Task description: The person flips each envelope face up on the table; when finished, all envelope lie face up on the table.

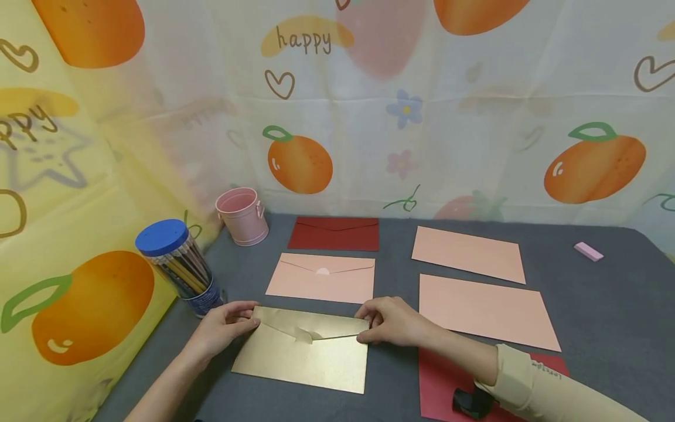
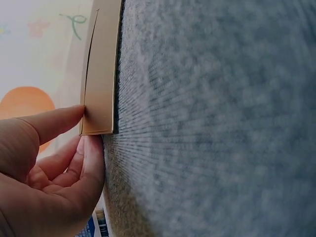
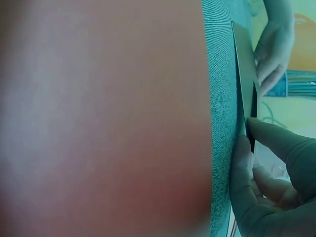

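A gold envelope (image 1: 306, 363) lies on the dark grey table with its flap side up and a small tab at the flap's middle. At its upper left corner my left hand (image 1: 221, 328) pinches the edge between thumb and fingers; the left wrist view shows this hand (image 2: 54, 168) with the thumb on top of the envelope (image 2: 102, 98). My right hand (image 1: 395, 321) pinches the upper right corner. In the right wrist view that hand (image 3: 271, 182) grips the envelope's (image 3: 244, 64) edge, and a dark gap shows beneath the flap there.
Behind lie a pink envelope (image 1: 321, 284) with a round seal and a dark red envelope (image 1: 333, 237). To the right are two pink envelopes (image 1: 469, 255) (image 1: 485, 310) and a red one (image 1: 437, 387) under my right forearm. A pencil tub (image 1: 181, 264), pink bucket (image 1: 245, 225) and eraser (image 1: 588, 251) stand around.
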`<state>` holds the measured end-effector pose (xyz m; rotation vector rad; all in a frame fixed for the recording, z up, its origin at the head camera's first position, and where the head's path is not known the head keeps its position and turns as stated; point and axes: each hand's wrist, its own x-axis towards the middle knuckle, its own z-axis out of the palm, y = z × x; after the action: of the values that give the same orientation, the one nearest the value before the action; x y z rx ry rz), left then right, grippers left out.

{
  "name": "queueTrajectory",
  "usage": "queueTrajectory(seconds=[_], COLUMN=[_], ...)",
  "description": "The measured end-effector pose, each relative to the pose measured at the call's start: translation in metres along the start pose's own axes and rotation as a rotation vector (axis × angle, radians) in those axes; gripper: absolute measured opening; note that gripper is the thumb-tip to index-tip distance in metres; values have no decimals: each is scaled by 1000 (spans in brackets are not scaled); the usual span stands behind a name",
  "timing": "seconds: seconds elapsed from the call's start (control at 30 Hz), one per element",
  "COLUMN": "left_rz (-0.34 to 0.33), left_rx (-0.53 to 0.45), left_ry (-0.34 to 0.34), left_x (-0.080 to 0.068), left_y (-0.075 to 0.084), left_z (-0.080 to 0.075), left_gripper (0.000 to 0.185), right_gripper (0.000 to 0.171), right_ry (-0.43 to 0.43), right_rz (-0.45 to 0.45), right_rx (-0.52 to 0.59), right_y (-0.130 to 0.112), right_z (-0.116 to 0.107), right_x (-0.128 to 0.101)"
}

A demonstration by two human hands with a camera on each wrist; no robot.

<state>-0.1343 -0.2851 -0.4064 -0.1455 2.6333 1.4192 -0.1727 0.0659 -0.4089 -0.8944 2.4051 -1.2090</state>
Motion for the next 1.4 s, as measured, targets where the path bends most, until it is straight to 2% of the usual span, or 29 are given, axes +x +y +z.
queueTrajectory(seconds=[0.2, 0.47, 0.83, 1.0, 1.23, 1.4], left_rz=[33, 57, 184, 200, 257, 306], left_rx=[135, 187, 251, 277, 330, 269], left_ry=[21, 28, 29, 39, 91, 35], left_x=[-3, -4, -6, -10, -17, -17], left_y=[3, 7, 3, 3, 17, 31], left_z=[1, 2, 3, 5, 16, 28], left_gripper=[44, 41, 40, 39, 38, 33], right_gripper=[30, 29, 27, 30, 27, 29], right_ry=[2, 14, 19, 2, 61, 89], right_rz=[-4, -14, -37, -36, -11, 48], right_rx=[-23, -32, -67, -52, -77, -60], right_y=[1, -1, -1, -1, 8, 14], right_z=[1, 2, 1, -5, -22, -41], right_x=[0, 0, -1, -10, -26, -36])
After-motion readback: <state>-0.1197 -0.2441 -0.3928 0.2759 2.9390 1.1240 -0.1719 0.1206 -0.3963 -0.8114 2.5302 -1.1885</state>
